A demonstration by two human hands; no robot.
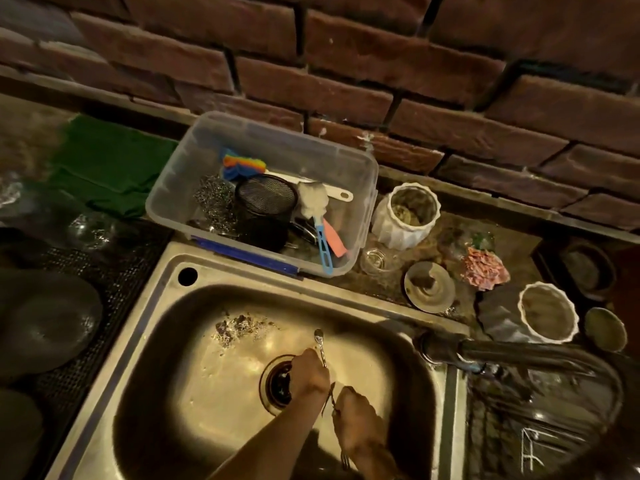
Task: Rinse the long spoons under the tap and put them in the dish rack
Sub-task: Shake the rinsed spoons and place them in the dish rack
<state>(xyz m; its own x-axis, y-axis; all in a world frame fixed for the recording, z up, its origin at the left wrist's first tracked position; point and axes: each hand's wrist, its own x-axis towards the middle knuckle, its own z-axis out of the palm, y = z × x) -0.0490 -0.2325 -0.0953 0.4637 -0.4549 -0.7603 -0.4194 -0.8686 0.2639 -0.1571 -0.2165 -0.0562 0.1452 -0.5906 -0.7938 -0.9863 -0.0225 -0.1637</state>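
Both my hands are low over the steel sink (145, 341), just right of the drain (278, 384). My left hand (310, 374) grips a long thin metal spoon (320, 344) whose small bowl points away from me. My right hand (353, 420) grips more long metal utensils (331, 398), their tips toward the left hand and other ends sticking out below my wrist. The dark tap (485, 355) reaches in from the right; I cannot tell if water runs. A black mesh mat (114, 271) with dark dishes lies left of the sink.
A clear plastic tub (360, 188) behind the sink holds a black mesh cup, steel wool, brushes and sponges. A green cloth (107, 161) lies at the back left. White ribbed jars (408, 211), a glass, a sink strainer (429, 287) and a pink cloth crowd the right counter. Brick wall behind.
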